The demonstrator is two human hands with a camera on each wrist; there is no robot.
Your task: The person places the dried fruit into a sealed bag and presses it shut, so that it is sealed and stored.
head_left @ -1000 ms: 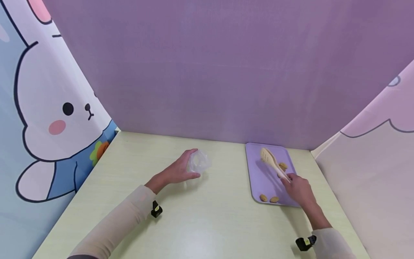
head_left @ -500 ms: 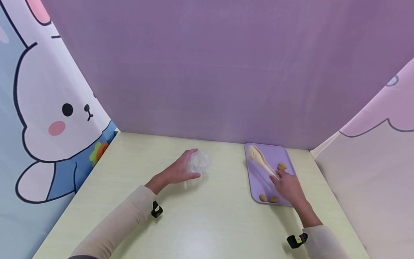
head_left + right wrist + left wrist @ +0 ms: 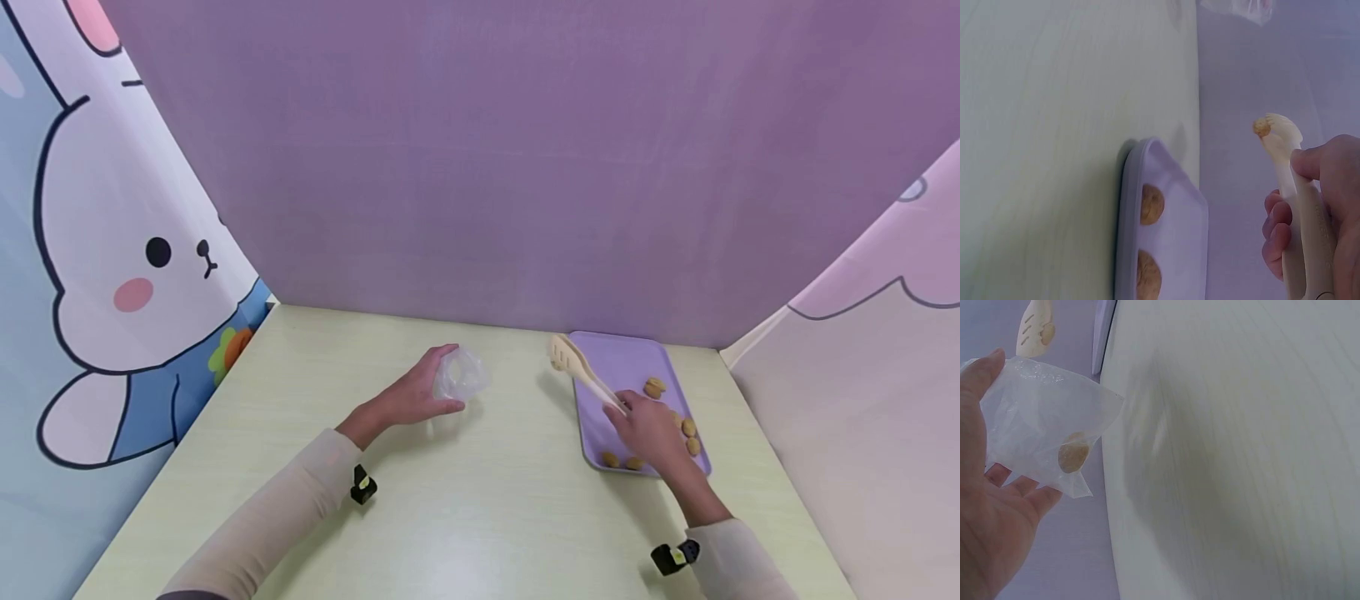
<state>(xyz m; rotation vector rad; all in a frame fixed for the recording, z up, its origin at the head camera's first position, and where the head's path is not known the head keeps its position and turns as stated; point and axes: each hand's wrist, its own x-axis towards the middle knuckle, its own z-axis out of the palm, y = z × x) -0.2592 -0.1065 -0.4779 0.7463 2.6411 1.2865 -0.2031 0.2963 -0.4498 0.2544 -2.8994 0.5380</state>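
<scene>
A clear plastic bag (image 3: 462,377) is held up above the table by my left hand (image 3: 416,396), thumb on one side and fingers on the other. Inside it the left wrist view shows one walnut (image 3: 1074,455). My right hand (image 3: 654,429) grips a pair of cream tongs (image 3: 588,379) by the handles. Between the slotted tips sits a walnut (image 3: 1261,127). The tips are just past the left edge of the purple tray (image 3: 611,354), to the right of the bag and apart from it.
Several walnuts lie in the tray, among them one near its middle (image 3: 654,387) and one at the front edge (image 3: 611,459). A purple wall (image 3: 480,167) closes off the back of the pale table (image 3: 480,517). Printed curtains stand at both sides.
My right hand has moved left, bringing the tongs from over the tray to past its left edge. More walnuts at the tray's right side now show. The left hand and bag have stayed still.
</scene>
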